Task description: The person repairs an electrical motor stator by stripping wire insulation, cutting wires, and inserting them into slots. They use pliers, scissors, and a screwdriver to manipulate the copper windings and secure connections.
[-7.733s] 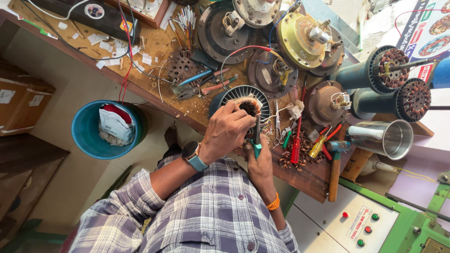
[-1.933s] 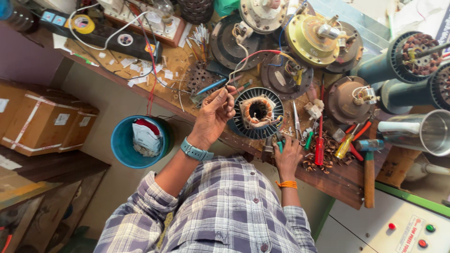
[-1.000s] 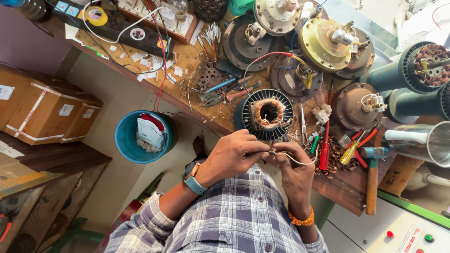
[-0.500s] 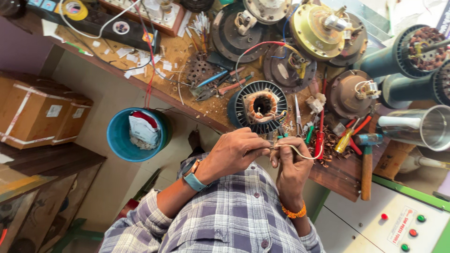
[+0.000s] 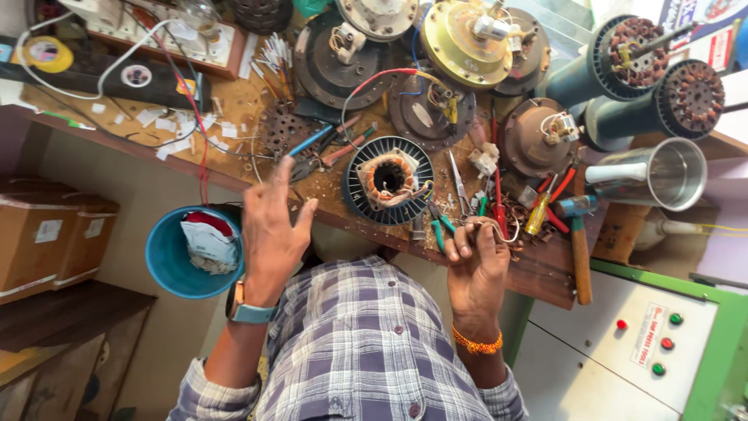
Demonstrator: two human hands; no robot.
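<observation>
Near: right hand (image 5: 477, 261) at the surface (image 5: 545, 273) edge, fingers (image 5: 466, 248) curled narrow on what looks like a thin wire piece (image 5: 510, 234) (too small to be sure). Left hand (image 5: 269, 226) raised, fingers spread wide, holding nothing, just before the surface edge.

Between them, slightly further: round stator (image 5: 388, 181) lying flat near the front edge, copper winding in the middle. Judged heavy, rigid steel at the ribbed rim; winding and leads delicate, so grip by the outer rim, not the copper. The wire would be light and springy, easy to drop.

Left, below the surface: blue bucket (image 5: 175, 257) with a white-red crumpled packet inside; brown cartons (image 5: 47, 234) with small white rectangular labels.

Right: green-framed control box (image 5: 701, 343), white label beside red and green buttons.

Far: motor housings (image 5: 467, 35), yellow tape roll (image 5: 48, 54).
</observation>
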